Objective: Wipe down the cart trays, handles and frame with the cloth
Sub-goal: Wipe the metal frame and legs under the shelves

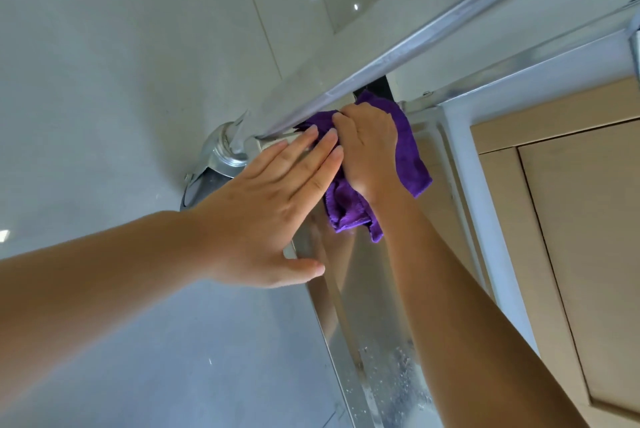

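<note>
A purple cloth (pixel 408 150) is bunched against the far corner of the cart's lowest steel tray (pixel 367 306). My right hand (pixel 369 150) grips the cloth and presses it into the corner where the tray meets an upright frame tube (pixel 415 43). My left hand (pixel 273 205) lies flat with straight fingers on the tray's left rim, fingertips touching the cloth. Water droplets speckle the near part of the tray. A caster wheel (pixel 211 167) with its chrome housing sits under the corner, partly hidden by my left hand.
Glossy pale floor tiles (pixel 121 63) fill the left and top. A wooden cabinet door (pixel 571 219) stands close on the right. A second steel frame bar (pixel 540 63) runs along the cabinet's top edge.
</note>
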A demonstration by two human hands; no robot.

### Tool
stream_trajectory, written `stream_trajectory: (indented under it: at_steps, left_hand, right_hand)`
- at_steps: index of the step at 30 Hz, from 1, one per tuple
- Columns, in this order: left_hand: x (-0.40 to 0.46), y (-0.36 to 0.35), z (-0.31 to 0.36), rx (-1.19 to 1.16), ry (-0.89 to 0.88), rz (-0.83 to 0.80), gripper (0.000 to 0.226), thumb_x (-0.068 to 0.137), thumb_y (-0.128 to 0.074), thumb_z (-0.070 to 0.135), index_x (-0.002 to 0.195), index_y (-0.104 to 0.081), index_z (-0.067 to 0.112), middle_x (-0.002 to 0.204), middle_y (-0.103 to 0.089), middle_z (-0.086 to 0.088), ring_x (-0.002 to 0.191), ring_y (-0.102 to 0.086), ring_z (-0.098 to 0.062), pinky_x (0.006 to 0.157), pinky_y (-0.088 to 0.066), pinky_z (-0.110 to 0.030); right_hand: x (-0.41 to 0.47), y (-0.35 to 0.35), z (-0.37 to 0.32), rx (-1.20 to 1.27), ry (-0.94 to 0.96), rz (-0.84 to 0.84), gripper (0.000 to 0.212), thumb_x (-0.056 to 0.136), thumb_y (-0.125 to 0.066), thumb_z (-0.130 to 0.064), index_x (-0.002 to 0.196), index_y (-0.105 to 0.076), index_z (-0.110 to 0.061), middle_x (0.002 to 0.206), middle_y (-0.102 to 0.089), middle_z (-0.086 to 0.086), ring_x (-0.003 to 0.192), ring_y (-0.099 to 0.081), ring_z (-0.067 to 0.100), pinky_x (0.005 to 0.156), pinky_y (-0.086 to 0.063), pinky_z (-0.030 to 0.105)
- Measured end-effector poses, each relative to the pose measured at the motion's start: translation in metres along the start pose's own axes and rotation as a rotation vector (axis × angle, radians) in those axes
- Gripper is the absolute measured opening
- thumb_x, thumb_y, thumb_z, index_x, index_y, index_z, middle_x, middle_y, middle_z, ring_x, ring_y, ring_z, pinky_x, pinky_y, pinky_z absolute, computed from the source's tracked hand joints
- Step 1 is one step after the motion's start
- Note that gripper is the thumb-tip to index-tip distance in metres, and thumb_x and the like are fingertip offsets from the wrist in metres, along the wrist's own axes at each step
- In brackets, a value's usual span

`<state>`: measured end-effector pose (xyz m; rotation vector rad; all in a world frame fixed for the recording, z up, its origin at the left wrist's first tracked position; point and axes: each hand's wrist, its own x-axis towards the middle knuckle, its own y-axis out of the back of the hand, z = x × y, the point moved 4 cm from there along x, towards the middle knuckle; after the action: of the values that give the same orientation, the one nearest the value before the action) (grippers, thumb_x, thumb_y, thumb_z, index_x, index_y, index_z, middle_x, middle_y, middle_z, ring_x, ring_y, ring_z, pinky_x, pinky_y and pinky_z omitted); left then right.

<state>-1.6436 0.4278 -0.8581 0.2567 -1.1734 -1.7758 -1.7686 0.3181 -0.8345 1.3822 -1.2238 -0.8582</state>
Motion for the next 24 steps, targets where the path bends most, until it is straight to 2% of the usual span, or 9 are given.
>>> stream_trajectory:
  at_steps: [3, 4, 5, 6, 8, 11, 15, 19, 24]
  left_hand:
    - [-0.001, 0.003, -0.002, -0.045, -0.037, -0.093, 0.118, 0.067, -0.036, 0.082, 0.147, 0.011, 0.009, 0.155, 0.01, -0.011, 0.142, 0.013, -0.019, 0.112, 0.011, -0.031]
    - [-0.001, 0.004, -0.002, -0.075, -0.035, -0.115, 0.121, 0.064, -0.033, 0.086, 0.145, 0.021, 0.013, 0.154, 0.021, -0.007, 0.141, 0.022, -0.015, 0.111, 0.016, -0.029]
    - [-0.002, 0.005, -0.003, -0.107, -0.025, -0.133, 0.123, 0.062, -0.029, 0.089, 0.14, 0.032, 0.017, 0.15, 0.033, -0.002, 0.137, 0.03, -0.012, 0.109, 0.02, -0.027]
    - [-0.003, 0.005, -0.003, -0.134, -0.014, -0.149, 0.121, 0.06, -0.024, 0.091, 0.135, 0.04, 0.021, 0.145, 0.041, 0.003, 0.134, 0.036, -0.009, 0.107, 0.025, -0.025]
    - [-0.003, 0.007, -0.002, -0.179, 0.004, -0.163, 0.114, 0.06, -0.019, 0.091, 0.128, 0.045, 0.026, 0.14, 0.045, 0.008, 0.131, 0.04, -0.006, 0.104, 0.028, -0.02]
    - [-0.002, 0.007, 0.0, -0.231, 0.022, -0.174, 0.105, 0.062, -0.013, 0.09, 0.129, 0.042, 0.031, 0.144, 0.041, 0.009, 0.13, 0.039, -0.003, 0.104, 0.027, -0.019]
    - [-0.001, 0.008, 0.002, -0.316, 0.013, -0.2, 0.099, 0.059, -0.004, 0.094, 0.131, 0.033, 0.038, 0.146, 0.034, 0.016, 0.132, 0.034, 0.001, 0.105, 0.026, -0.017]
    - [-0.002, 0.01, 0.003, -0.391, 0.015, -0.197, 0.093, 0.06, -0.005, 0.094, 0.133, 0.024, 0.044, 0.147, 0.027, 0.021, 0.134, 0.029, 0.003, 0.106, 0.024, -0.017]
    - [0.003, 0.013, 0.007, -0.433, 0.072, -0.18, 0.1, 0.058, -0.008, 0.094, 0.141, 0.001, 0.041, 0.149, 0.016, 0.016, 0.128, 0.033, 0.006, 0.1, 0.026, -0.011]
  right_hand:
    - [-0.017, -0.001, -0.016, 0.001, 0.01, -0.054, 0.026, 0.088, -0.029, -0.036, 0.063, -0.036, -0.035, 0.067, -0.042, -0.015, 0.08, -0.045, 0.02, 0.085, -0.031, 0.038]
    - [-0.023, -0.002, -0.019, -0.016, 0.012, -0.095, 0.022, 0.093, -0.032, -0.033, 0.077, -0.047, -0.034, 0.083, -0.053, -0.011, 0.097, -0.05, 0.021, 0.097, -0.031, 0.042]
    - [-0.03, -0.003, -0.022, -0.031, 0.002, -0.144, 0.023, 0.097, -0.034, -0.029, 0.1, -0.057, -0.028, 0.107, -0.058, -0.005, 0.12, -0.044, 0.021, 0.109, -0.022, 0.045]
    - [-0.035, -0.003, -0.025, -0.038, -0.016, -0.196, 0.03, 0.099, -0.034, -0.027, 0.123, -0.052, -0.022, 0.131, -0.051, -0.001, 0.135, -0.03, 0.019, 0.115, -0.011, 0.044]
    - [-0.045, -0.002, -0.033, -0.03, -0.03, -0.253, 0.046, 0.099, -0.029, -0.032, 0.143, -0.035, -0.017, 0.153, -0.027, -0.002, 0.145, -0.009, 0.015, 0.117, 0.002, 0.039]
    - [-0.059, -0.001, -0.042, 0.007, -0.047, -0.24, 0.06, 0.092, -0.021, -0.04, 0.149, -0.022, -0.021, 0.158, -0.012, -0.005, 0.146, 0.003, 0.013, 0.115, 0.006, 0.036]
    - [-0.078, -0.001, -0.048, 0.025, -0.117, -0.262, 0.051, 0.102, -0.026, -0.033, 0.15, -0.011, -0.029, 0.159, 0.0, -0.01, 0.144, 0.011, 0.009, 0.116, 0.01, 0.04]
    - [-0.095, 0.0, -0.053, -0.022, -0.191, -0.333, 0.053, 0.102, -0.019, -0.033, 0.15, 0.004, -0.028, 0.158, 0.011, -0.01, 0.143, 0.018, 0.01, 0.115, 0.012, 0.04]
    - [-0.129, -0.001, -0.067, -0.119, -0.38, -0.34, 0.065, 0.099, -0.033, -0.036, 0.15, 0.008, -0.026, 0.158, 0.014, -0.005, 0.143, 0.019, 0.019, 0.116, 0.006, 0.05]
